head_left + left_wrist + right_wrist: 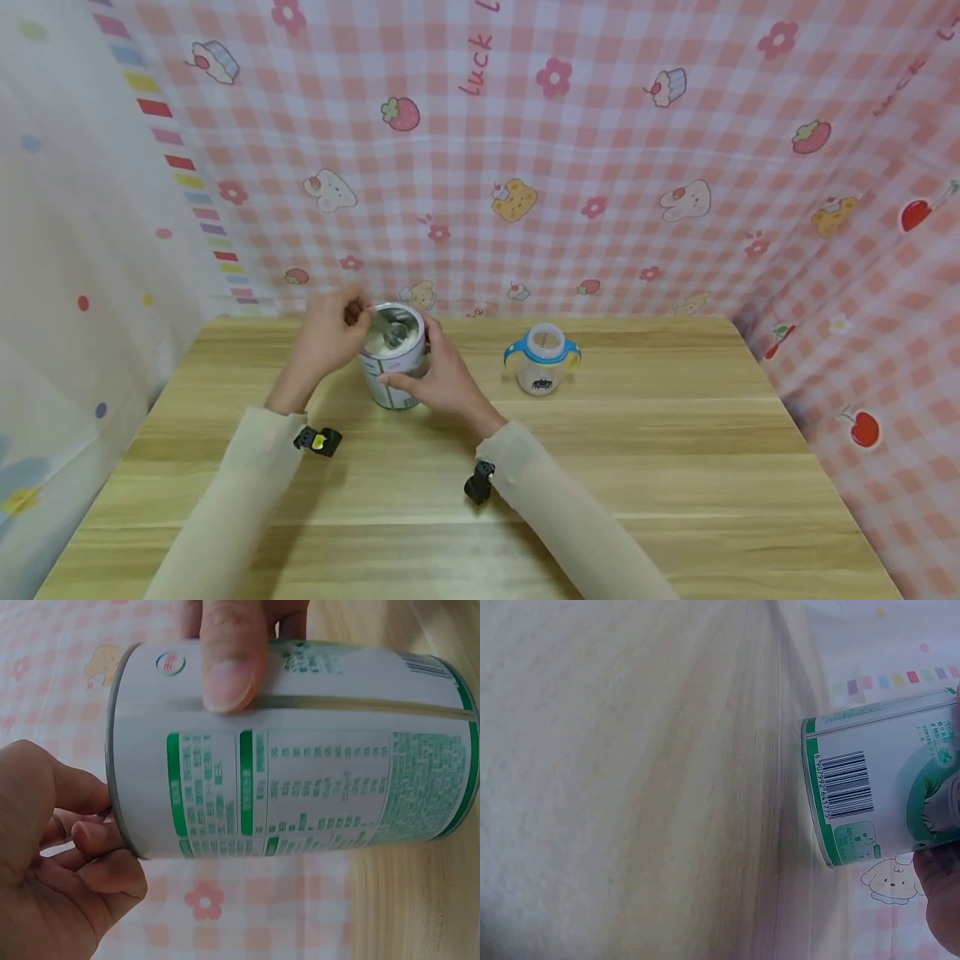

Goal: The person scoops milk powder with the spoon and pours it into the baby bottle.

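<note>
A white and green tin can (393,367) stands at the left of the table, its top off and pale powder inside. My right hand (446,375) grips it from the right, thumb across the front and fingers behind. Over the left rim, my left hand (330,333) pinches the end of a greyish spoon (392,332) whose head lies inside the can. In the left wrist view, the left hand's curled fingers (97,832) are at the rim, and the can hides the spoon's head. The right wrist view shows the can's barcode side (847,784).
A clear baby bottle (542,371) with a blue collar and two handles stands uncapped to the right of the can. The wooden table (637,475) ends at a pink checked cloth (600,167) behind and hanging cloths at both sides.
</note>
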The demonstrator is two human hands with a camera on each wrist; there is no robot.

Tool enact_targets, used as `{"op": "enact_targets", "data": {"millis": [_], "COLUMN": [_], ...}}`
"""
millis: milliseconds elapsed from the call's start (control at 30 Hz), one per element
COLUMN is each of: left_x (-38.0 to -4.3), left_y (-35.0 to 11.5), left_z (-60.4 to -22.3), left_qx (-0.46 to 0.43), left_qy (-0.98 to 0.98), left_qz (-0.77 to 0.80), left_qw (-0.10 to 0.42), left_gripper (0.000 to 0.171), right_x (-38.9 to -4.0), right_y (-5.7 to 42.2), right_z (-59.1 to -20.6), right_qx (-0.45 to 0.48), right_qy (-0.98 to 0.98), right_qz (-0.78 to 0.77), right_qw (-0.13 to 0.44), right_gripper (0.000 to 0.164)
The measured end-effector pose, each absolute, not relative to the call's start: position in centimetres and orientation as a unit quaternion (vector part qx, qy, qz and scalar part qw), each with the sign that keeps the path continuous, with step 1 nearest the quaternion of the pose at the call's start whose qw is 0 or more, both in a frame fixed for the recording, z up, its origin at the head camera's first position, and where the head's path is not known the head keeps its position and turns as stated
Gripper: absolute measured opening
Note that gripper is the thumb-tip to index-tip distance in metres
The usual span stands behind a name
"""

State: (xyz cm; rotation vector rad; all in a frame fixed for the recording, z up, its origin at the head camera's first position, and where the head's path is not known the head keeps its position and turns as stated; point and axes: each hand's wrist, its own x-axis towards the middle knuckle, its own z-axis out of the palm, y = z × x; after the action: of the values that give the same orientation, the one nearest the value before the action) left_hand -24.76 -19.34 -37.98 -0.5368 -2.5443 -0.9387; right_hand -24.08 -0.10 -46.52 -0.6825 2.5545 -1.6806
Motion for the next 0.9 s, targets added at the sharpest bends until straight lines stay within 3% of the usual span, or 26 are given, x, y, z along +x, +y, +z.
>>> {"op": "enact_targets", "data": {"millis": [900], "left_x": [-24.42], "left_y": [-18.56], "left_z": [-37.43], "left_qx": [-0.150], "left_qy": [-0.915], "left_qz": [-0.367], "left_qw": [0.080], "left_gripper": [0.011], "right_x": [-23.88], "right_y": [-0.21], "right_z": [-46.76], "right_qx": [-0.211], "right_qy": [0.813], "right_qz": [-0.543], "right_qw": [0.003], "right_gripper": [0.102]}}
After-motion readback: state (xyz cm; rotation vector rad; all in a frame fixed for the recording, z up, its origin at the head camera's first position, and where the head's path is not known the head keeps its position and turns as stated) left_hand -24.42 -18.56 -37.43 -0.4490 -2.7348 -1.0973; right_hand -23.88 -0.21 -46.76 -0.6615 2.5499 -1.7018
